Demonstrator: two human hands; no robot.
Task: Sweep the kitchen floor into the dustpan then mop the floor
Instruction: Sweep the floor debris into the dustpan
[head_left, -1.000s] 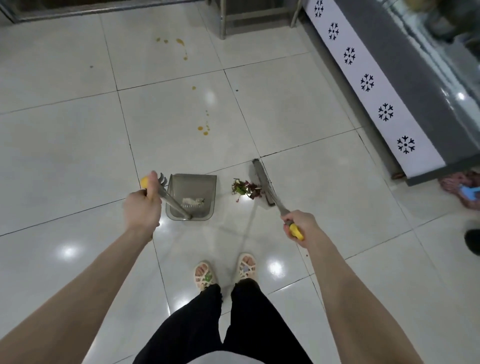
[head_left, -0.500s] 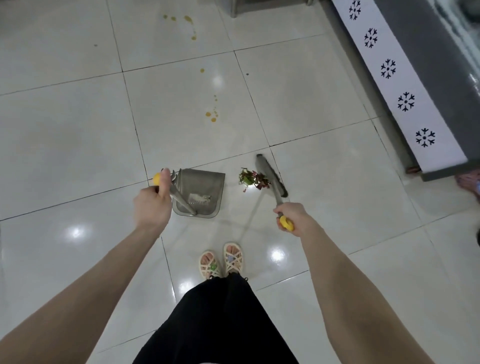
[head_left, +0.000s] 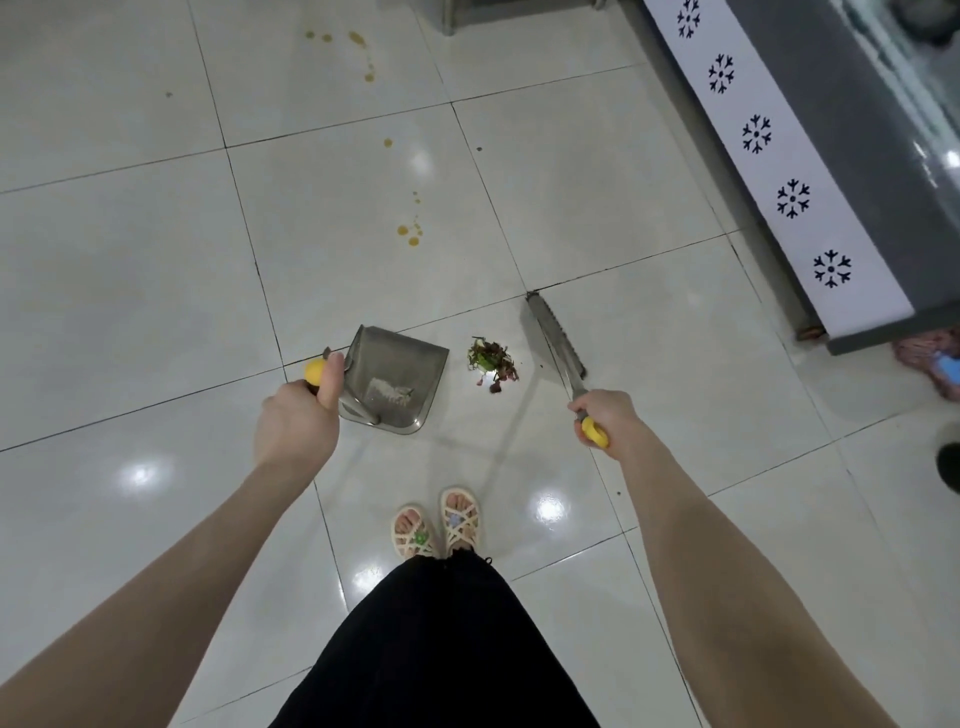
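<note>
My left hand (head_left: 296, 421) gripped the dustpan (head_left: 400, 374) handle, pan grounded beside the scraps (head_left: 491, 361). My right hand (head_left: 605, 415) gripped the broom (head_left: 553, 338), its head beyond them, placed, I judged, to sweep panward.

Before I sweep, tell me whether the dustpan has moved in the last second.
Yes. The dustpan has turned clockwise against the grout line: its far left corner now lies over that line.

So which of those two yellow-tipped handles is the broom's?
The one the right hand grips: its shaft runs to the long broom head right of the scraps. The handle in the left hand leads to the dustpan.
</note>
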